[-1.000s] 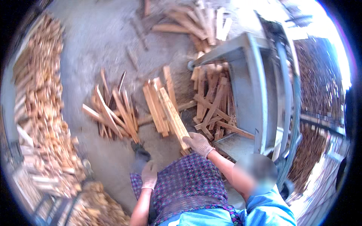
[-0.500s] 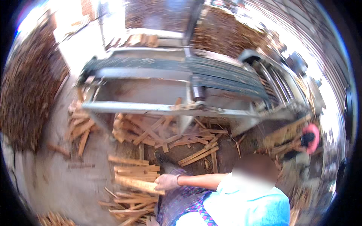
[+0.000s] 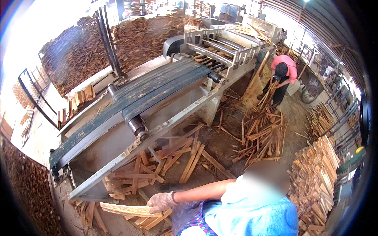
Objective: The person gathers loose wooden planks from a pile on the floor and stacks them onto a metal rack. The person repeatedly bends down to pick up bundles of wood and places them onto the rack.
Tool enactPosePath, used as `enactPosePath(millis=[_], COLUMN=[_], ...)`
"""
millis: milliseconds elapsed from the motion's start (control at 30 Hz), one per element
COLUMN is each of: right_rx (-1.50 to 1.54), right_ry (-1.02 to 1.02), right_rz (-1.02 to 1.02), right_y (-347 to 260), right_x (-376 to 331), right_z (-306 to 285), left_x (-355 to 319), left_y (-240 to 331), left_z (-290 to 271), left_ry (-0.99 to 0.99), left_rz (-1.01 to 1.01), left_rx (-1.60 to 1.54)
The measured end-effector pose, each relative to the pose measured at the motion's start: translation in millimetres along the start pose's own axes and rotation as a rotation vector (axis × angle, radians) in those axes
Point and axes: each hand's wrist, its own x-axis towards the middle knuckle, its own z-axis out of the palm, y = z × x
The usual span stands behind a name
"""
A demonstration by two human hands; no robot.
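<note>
My right hand [image 3: 159, 202], in a pale knitted work glove, is closed around the right end of a wooden slat [image 3: 125, 209]. The arm reaches across from the right, and the slat points left, with rough, light-coloured wood on its face. Just below it lie more slats [image 3: 152, 223], partly covered by the held one. Beyond my hand, a heap of loose slats [image 3: 138, 173] lies on the ground beside and under the conveyor. My left hand is out of view.
A conveyor with dark belts [image 3: 102, 112] and a metal frame [image 3: 157, 135] runs from near left to a roller section [image 3: 220, 49]. A co-worker in a pink top [image 3: 285, 65] bends over, holding wood strips [image 3: 268, 93]. A stacked woodpile [image 3: 315, 177] stands at right.
The view has swung round to the right, so the conveyor now slants and the co-worker shows more fully. My right hand keeps hold of a slat, lower in the picture.
</note>
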Motion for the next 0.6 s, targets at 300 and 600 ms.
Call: enactPosePath(millis=[300, 600], right_rx=[-0.208, 0.399], right_ry=[0.008, -0.027], right_rz=[-0.11, -0.08], right_y=[-7.7, -15.5], right_x=[-15.9, -22.4], right_z=[3.4, -27.5], left_x=[3.3, -116.8], left_y=[-22.2, -174.8], left_z=[4.7, 19.4], left_ry=[-0.039, 0.09], left_rz=[-0.043, -0.228], left_rx=[0.026, -0.067])
